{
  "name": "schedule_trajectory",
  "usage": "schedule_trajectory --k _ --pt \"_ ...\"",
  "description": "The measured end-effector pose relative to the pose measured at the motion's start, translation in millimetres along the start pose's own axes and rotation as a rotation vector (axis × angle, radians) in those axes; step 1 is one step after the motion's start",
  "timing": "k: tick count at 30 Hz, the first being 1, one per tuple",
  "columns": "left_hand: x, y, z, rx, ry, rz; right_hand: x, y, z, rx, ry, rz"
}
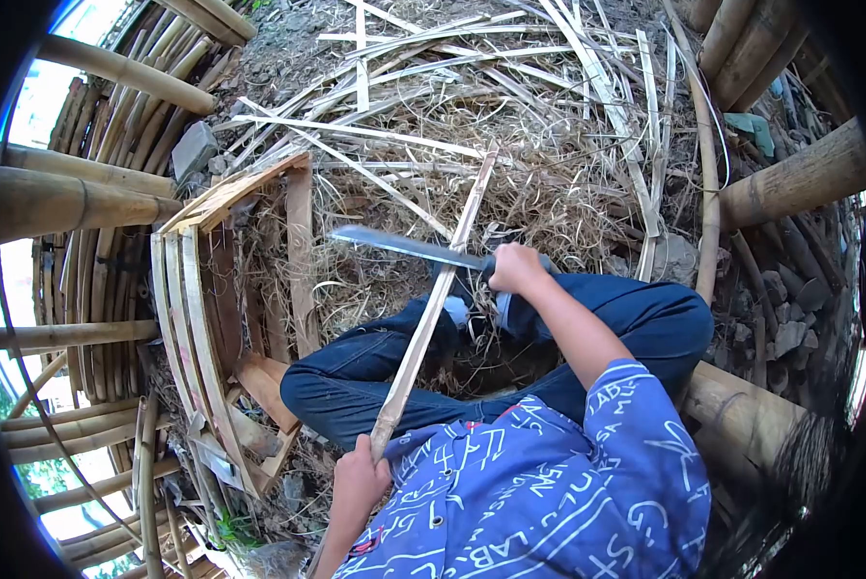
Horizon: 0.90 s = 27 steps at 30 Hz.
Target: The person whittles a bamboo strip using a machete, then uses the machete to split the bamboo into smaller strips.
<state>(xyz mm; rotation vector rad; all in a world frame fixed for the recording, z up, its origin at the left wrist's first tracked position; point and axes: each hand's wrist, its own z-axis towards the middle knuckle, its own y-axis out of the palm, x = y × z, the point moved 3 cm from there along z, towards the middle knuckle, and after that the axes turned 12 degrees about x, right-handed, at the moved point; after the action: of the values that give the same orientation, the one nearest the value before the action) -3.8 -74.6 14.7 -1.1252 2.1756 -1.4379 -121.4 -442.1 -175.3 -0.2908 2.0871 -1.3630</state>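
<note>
My right hand (517, 268) is wrapped round the dark handle of a large knife (394, 245), its long blade pointing left. The blade crosses a split bamboo strip (420, 333) around its upper middle. Down by my left side, my left hand (360, 479) grips the near end of this strip. The strip slants up and away across my lap, its far end over the shavings. My crossed legs in dark trousers (626, 314) lie on both sides of it.
A slatted wooden crate (194, 309) lies at my left. Ahead, thin bamboo strips (602, 87) and curly shavings (549, 198) cover the ground. Thick bamboo poles (800, 174) stick in from both sides, and a grey block (195, 150) sits beyond the crate. Stones (790, 338) lie at the right.
</note>
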Motion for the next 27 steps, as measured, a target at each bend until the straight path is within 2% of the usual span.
schedule_trajectory --k 6,8,9,11,20,24,27 --pt "-10 -10 -16 0.017 -0.013 -0.041 13 -11 23 0.005 -0.047 -0.082" --pt "-14 -19 -27 0.002 -0.022 -0.052 32 -22 32 0.031 0.229 -0.019" --pt "-13 -22 -33 -0.009 -0.045 -0.044 33 -17 32 0.018 0.226 -0.016" --pt "-11 -21 -32 0.006 -0.046 -0.049 37 -21 42 0.022 0.059 -0.148" --pt "-18 -41 -44 0.049 -0.003 0.008 38 -15 39 0.117 0.109 -0.072" --pt "-26 -32 -29 0.038 -0.039 -0.046 22 -20 25 0.168 0.135 -0.048" --pt "-17 -35 -22 0.045 -0.026 -0.037 3 -16 0 0.106 -0.035 -0.003"
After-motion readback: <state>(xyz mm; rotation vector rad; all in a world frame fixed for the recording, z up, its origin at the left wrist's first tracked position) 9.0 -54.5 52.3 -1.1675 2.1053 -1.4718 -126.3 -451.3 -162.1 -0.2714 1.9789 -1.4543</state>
